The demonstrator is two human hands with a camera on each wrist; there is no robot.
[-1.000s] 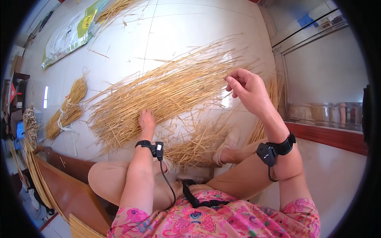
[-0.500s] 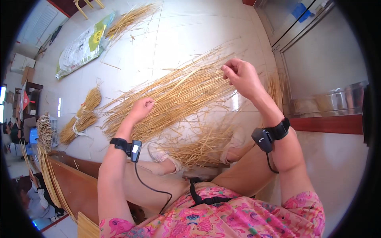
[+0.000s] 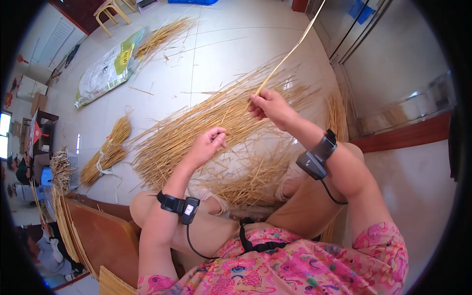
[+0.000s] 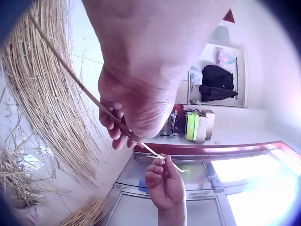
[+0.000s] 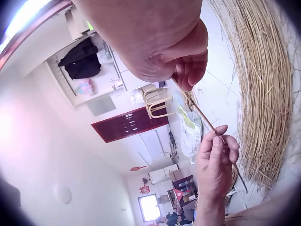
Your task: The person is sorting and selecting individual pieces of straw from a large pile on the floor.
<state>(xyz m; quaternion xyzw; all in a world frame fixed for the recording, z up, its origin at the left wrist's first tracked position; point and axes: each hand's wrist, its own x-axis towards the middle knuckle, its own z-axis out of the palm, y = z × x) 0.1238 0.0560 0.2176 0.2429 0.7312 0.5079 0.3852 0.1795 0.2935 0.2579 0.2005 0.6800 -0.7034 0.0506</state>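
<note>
A long straw stalk (image 3: 286, 55) runs up and away from my right hand (image 3: 272, 109), which pinches it between thumb and curled fingers. To the left and slightly nearer my body, the left hand (image 3: 205, 146) pinches the same stalk; the right wrist view shows the stalk (image 5: 202, 115) stretched between both hands, its end poking out past the left one (image 5: 215, 162). Below the hands, a wide layer of loose straw (image 3: 169, 142) is spread over the tiled floor. Shorter, tangled straw (image 3: 250, 182) lies between my feet.
Left of the straw lies a tied straw bundle (image 3: 109, 150). Farther off are a printed sack (image 3: 105, 71) and more straw (image 3: 164, 35). A wooden board (image 3: 101, 236) stands by my left knee, a glass-fronted cabinet (image 3: 393, 83) to the right. More stalks (image 3: 336, 115) rest beside the cabinet.
The left hand has lifted off the straw layer and moved right, toward the right hand. The right hand has come slightly left and down, and a long stalk now shows in its fingers.
</note>
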